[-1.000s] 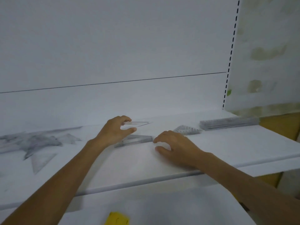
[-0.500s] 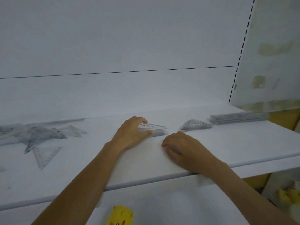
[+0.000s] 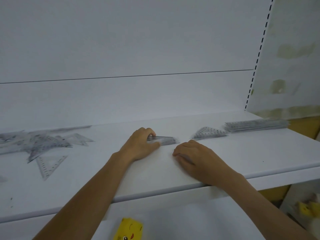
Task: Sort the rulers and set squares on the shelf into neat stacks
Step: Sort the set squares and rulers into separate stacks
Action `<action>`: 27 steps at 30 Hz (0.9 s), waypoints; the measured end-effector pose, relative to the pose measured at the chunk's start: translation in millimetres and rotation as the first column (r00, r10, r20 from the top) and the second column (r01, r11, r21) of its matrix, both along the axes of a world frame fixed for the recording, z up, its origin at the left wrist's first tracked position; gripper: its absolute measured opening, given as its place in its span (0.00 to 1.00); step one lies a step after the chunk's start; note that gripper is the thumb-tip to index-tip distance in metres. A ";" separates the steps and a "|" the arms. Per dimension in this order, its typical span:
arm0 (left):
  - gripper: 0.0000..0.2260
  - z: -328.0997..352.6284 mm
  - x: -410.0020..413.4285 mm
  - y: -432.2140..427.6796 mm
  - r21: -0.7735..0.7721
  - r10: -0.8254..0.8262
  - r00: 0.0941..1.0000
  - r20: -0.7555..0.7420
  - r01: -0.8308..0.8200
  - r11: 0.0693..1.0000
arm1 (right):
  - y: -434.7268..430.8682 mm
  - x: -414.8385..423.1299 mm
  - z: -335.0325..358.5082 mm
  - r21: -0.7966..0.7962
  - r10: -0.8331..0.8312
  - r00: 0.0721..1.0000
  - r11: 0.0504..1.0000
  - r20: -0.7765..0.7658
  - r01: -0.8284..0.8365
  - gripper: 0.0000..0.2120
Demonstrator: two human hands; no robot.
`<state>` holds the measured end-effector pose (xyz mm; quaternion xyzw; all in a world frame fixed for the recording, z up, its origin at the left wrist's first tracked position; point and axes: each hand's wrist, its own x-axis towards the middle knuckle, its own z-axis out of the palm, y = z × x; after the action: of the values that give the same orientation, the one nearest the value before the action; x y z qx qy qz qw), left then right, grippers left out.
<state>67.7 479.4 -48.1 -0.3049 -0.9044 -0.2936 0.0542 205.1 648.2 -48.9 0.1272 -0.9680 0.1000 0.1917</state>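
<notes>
Stands facing a white shelf (image 3: 259,153) with both forearms stretched over its front edge. Grips a flat stack of narrow set squares (image 3: 164,140) with the left hand (image 3: 140,146): fingers curled over the far edge, thumb pressed against the near side, the stack lying flat near the middle of the shelf, its point toward the right. Rests the right hand (image 3: 197,158) on the shelf just beside that point but apart from it, fingers curled down with the tips on the board. May have something clear under those fingers, but cannot tell through the blur whether it holds anything. Has a second stack of wider set squares (image 3: 210,133) lying flat farther right toward the back. Has, just beyond that and nearly touching it, a tidy stack of rulers (image 3: 256,124) by the shelf's right end. Has a loose heap of rulers and set squares (image 3: 34,142) well apart on the left, overlapping at all angles, with a single set square (image 3: 50,164) lying alone in front of it. Looks down past the shelf edge at a yellow box (image 3: 129,228) below, and at blurred yellow packs (image 3: 309,207) at lower right.
</notes>
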 end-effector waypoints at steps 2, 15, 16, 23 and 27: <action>0.12 -0.3 -0.3 0.1 -0.001 -0.005 1.000 -0.002 0.005 1.000 | 0.1 0.3 0.1 0.003 0.001 1.000 1.000 -0.004 -0.001 0.13; 0.21 15.0 3.9 -23.5 -0.021 0.058 0.993 -0.105 -0.060 0.998 | -4.8 -6.6 9.7 -0.005 -0.032 0.998 0.999 0.062 0.033 0.10; 0.20 18.5 4.0 -32.8 -0.014 0.066 0.992 -0.107 -0.068 0.998 | -8.0 -10.4 12.3 0.024 -0.034 0.997 0.999 0.071 0.032 0.10; 0.16 21.1 12.5 -153.4 0.021 0.158 0.982 -0.108 -0.156 0.988 | -85.0 -52.0 36.2 -0.048 0.012 0.996 0.999 0.083 -0.008 0.10; 0.12 17.3 23.0 -227.4 0.019 0.234 0.967 -0.100 -0.233 0.972 | -143.9 -79.7 42.2 -0.098 0.094 0.992 0.992 0.089 -0.085 0.09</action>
<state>90.6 252.0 -30.8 -0.2107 -0.9290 -0.2726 0.1351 125.4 504.3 -6.7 0.1565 -0.9635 0.1598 0.1474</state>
